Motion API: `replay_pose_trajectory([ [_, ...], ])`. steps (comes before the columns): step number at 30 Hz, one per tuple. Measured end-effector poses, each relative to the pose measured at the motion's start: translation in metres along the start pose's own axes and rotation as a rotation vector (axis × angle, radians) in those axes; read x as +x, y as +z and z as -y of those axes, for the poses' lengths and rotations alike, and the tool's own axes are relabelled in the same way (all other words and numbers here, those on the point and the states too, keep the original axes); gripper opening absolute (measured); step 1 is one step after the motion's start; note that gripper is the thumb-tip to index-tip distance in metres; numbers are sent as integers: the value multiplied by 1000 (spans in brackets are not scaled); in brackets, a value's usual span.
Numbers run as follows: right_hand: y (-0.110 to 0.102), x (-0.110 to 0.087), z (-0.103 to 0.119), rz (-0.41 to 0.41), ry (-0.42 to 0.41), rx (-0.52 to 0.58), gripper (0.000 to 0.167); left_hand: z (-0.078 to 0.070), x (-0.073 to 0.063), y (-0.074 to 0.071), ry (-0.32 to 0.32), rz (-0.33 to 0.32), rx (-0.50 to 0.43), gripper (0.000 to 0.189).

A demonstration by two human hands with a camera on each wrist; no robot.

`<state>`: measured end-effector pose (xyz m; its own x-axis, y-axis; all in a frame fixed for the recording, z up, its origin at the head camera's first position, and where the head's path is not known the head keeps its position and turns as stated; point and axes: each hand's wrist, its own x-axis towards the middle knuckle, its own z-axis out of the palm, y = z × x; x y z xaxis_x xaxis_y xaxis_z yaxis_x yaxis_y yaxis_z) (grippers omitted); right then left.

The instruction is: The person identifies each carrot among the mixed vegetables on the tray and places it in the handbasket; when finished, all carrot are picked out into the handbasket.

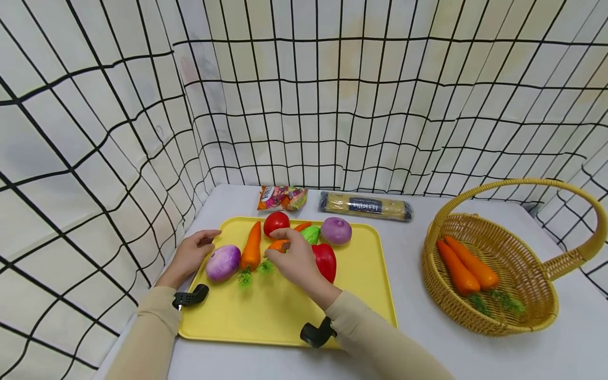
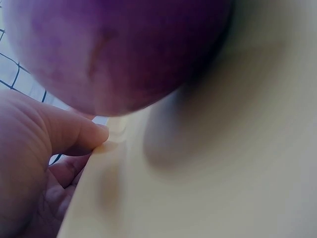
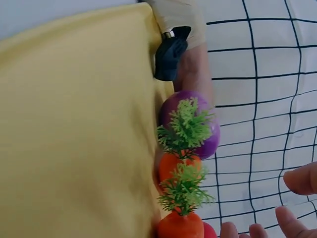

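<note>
In the head view my left hand (image 1: pixel 192 256) is at the left edge of the yellow tray (image 1: pixel 266 322), beside a purple eggplant-like vegetable (image 1: pixel 223 263). The left wrist view shows the thumb (image 2: pixel 81 134) on the tray's rim, fingers curled outside it, with the purple vegetable (image 2: pixel 119 54) close above. My right hand (image 1: pixel 299 264) hovers over the tray's middle, thumb and fingers apart, holding nothing. It partly covers an orange carrot (image 1: pixel 277 246). Another carrot (image 1: pixel 252 248) with a green top lies left of it. Around the hand are a tomato (image 1: pixel 276 224) and a red pepper (image 1: pixel 325 261).
A purple onion (image 1: pixel 336 231) and a green vegetable (image 1: pixel 311 234) lie at the tray's back. Behind it are a candy bag (image 1: pixel 282 198) and a spaghetti pack (image 1: pixel 366 206). At right stands a wicker basket (image 1: pixel 437 295) with two carrots (image 1: pixel 467 266). Black netting (image 1: pixel 309 113) encloses the table.
</note>
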<state>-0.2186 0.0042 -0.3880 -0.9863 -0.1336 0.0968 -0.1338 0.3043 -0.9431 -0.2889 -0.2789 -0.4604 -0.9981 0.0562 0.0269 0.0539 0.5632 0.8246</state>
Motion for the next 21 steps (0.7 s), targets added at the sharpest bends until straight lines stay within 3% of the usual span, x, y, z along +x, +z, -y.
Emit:
replay_pose_trajectory([
  [12,23,16,-15,-61,-16,-170,36,1,1,-1,13,-2,-9,39],
  [21,26,20,-12,-63,-4,-188,36,0,1,-1,13,-6,-1,39],
])
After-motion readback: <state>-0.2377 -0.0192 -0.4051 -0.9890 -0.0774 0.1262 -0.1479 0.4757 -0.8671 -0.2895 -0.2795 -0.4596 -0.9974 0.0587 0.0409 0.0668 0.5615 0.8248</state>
